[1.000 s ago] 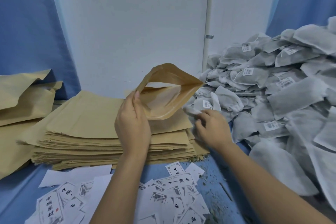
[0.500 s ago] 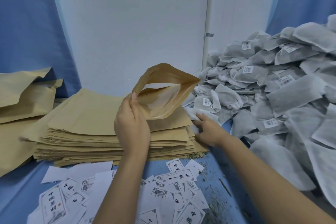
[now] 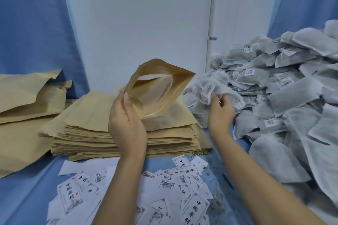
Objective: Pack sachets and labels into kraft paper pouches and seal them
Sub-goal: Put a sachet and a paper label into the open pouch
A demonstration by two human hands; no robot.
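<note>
1. Above the stack, in the left hand [image 3: 128, 126]: one kraft pouch [image 3: 164, 68], pinched at its near left edge between the thumb and curled fingers [image 3: 125, 99], mouth spread wide and turned toward the camera, pale lining visible inside.
2. Just right of that mouth, in the right hand [image 3: 220, 113]: a crumpled bunch of sachets [image 3: 208, 86], grey-white, with the fingers curled round its lower part and one barcode tag showing; number of pieces in the bunch impossible to tell.
3. Bunch held up beside the pouch's right corner, outside the mouth; touching it or not, hard to say.
4. Under the raised pouch: a thick stack of flat pouches [image 3: 87, 115], lying on the blue counter [image 3: 27, 197].
5. Farther left: larger kraft bags [image 3: 27, 97], rumpled, heaped in front of the blue curtain [image 3: 33, 23].
6. To the right: a big heap of sachets [image 3: 292, 100], many with small white barcode tags, rising from the counter toward the far right corner.
7. Nearest the camera, under and between both forearms: scattered white labels [image 3: 184, 170], printed with black characters inside framed borders, overlapping one another, a few plain side up.
8. Among the labels on the right: small dry crumbs [image 3: 217, 197] strewn on the counter.
9. Behind everything: a white panel [image 3: 137, 23], set between the blue curtain on either side.
</note>
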